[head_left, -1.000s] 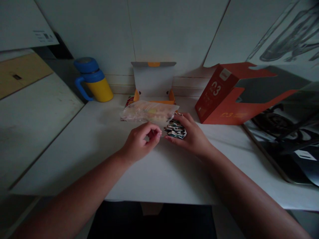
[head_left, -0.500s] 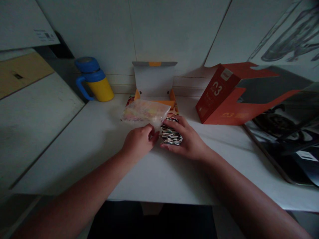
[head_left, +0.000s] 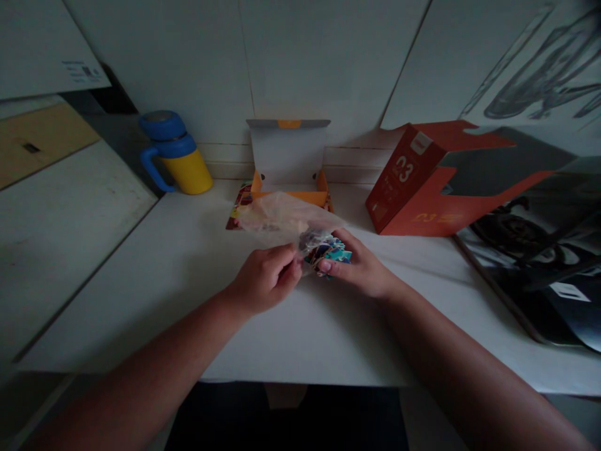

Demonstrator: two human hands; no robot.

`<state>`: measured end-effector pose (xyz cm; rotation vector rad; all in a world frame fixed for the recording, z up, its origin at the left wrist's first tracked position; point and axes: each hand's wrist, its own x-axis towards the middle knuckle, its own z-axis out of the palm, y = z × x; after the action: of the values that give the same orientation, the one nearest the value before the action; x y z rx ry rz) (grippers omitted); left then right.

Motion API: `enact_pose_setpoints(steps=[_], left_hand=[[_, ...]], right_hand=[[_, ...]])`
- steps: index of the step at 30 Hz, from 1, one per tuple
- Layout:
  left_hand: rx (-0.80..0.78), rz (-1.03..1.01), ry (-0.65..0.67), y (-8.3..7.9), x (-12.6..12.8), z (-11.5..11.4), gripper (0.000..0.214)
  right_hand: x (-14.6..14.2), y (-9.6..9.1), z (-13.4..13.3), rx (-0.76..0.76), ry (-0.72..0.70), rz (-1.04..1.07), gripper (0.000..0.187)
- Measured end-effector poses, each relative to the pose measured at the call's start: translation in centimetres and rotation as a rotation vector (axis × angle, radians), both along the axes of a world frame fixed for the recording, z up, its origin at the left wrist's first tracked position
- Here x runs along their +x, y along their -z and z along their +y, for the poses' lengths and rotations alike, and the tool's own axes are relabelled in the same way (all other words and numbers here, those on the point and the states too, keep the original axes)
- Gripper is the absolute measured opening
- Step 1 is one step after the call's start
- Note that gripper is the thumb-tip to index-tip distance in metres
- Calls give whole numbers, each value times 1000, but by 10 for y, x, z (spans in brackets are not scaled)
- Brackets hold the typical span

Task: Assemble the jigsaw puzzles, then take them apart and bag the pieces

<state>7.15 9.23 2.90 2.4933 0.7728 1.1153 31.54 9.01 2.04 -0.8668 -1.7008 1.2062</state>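
My left hand (head_left: 265, 280) pinches the near corner of a clear plastic bag (head_left: 282, 216) that hangs just above the white table (head_left: 300, 332). My right hand (head_left: 361, 268) is closed around a stack of small colourful pieces (head_left: 328, 252), pressed against the bag's open end. Part of the stack is veiled by the plastic. Behind the bag stands a small orange box (head_left: 290, 169) with its lid flipped up against the wall.
A blue and yellow mug (head_left: 173, 153) stands at the back left. A large orange carton (head_left: 436, 181) lies on its side at the back right. A dark printed sheet (head_left: 539, 263) covers the right end. A lower surface (head_left: 61, 219) adjoins on the left.
The stack in my right hand has turned, now showing a coloured face, and the bag's mouth has come down over it. Both hands stay close together.
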Motion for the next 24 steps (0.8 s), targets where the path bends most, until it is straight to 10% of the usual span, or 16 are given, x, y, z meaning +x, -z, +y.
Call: enact_pose_setpoints(steps=[11,24], left_hand=[[-112,186,251,14,15,-8,23],[20,286,311,13,21,-22,26]], right_hand=[[-10,8,6,259,269,-232,77],[-15,7,2,491,255,-395,78]])
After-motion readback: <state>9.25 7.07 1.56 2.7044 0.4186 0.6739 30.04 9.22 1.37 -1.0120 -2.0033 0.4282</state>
